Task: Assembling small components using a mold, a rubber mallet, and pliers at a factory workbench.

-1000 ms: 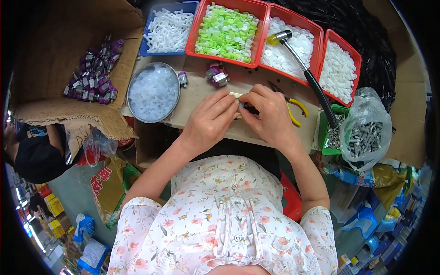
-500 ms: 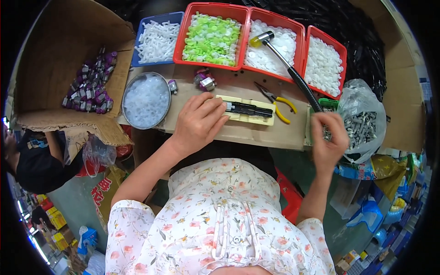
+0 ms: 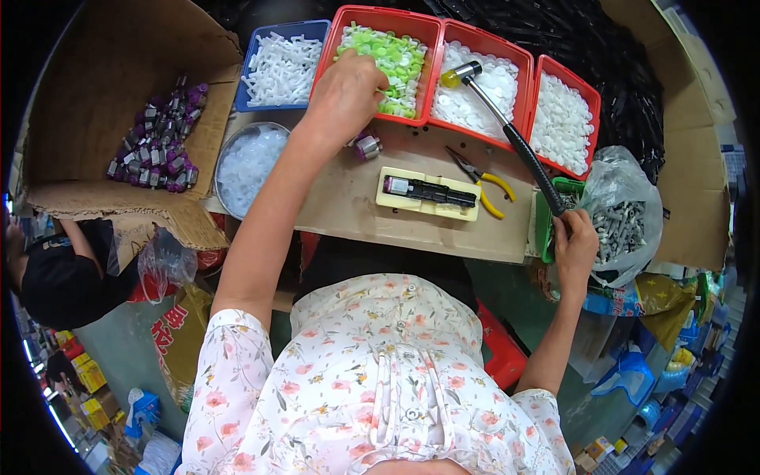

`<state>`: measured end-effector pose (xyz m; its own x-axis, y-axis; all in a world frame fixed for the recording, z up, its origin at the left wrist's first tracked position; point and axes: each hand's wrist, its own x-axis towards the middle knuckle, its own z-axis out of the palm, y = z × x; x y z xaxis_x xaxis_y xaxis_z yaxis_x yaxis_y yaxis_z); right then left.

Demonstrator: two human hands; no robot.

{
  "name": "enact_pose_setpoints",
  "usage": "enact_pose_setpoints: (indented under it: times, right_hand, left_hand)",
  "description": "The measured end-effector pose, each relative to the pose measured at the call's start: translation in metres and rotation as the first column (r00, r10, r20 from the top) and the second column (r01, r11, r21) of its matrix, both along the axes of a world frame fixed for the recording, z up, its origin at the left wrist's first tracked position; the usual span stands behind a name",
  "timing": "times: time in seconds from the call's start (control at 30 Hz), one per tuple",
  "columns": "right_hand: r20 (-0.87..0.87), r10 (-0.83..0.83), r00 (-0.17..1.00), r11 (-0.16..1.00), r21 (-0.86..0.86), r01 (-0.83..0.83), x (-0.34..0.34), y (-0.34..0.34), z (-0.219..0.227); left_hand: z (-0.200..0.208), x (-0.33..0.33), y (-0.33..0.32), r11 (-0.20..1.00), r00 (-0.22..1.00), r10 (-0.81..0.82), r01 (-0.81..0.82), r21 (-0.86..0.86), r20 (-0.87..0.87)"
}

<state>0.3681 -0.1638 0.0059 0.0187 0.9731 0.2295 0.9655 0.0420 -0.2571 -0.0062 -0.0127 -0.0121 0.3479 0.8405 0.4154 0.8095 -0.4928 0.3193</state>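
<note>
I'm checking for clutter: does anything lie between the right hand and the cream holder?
Yes: the yellow-handled pliers, just right of the cream holder, and the green tray, nearer the right hand, lie between them.

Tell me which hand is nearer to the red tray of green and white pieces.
Left. The left hand is over the left side of the red tray; the right hand is well to its right and closer to the body, by the hammer's handle end.
</note>
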Motion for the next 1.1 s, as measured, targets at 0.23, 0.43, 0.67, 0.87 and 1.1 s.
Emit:
enact_pose_setpoints:
  times: [0.23,0.43,0.67,0.87,1.1]
  right_hand:
    - [-0.071,0.016,0.997,1.000,-0.001,-0.016,0.004,0.001,0.001]
    - [-0.151,-0.022,0.988,1.000,-0.007,0.022,0.004,0.002,0.003]
    - [-0.347,-0.089,0.934,0.988,0.092,0.128,0.011,-0.003,0.005]
    - [-0.516,-0.093,0.851,0.988,0.057,0.142,-0.005,-0.005,0.024]
    - [-0.567,0.168,0.806,0.986,0.090,-0.142,-0.083,0.020,0.043]
  left_hand:
    - [0.014,0.003,0.008,0.989,0.987,-0.090,0.072,-0.129,-0.136]
    - [0.013,0.000,0.011,0.989,0.975,-0.112,0.090,-0.117,-0.191]
    - [0.023,0.003,0.013,0.984,0.994,-0.037,0.017,-0.178,-0.104]
    - [0.020,-0.007,0.004,0.968,0.968,0.040,0.024,-0.251,0.247]
    - [0.027,-0.001,-0.025,0.777,0.462,0.315,0.376,-0.505,0.829]
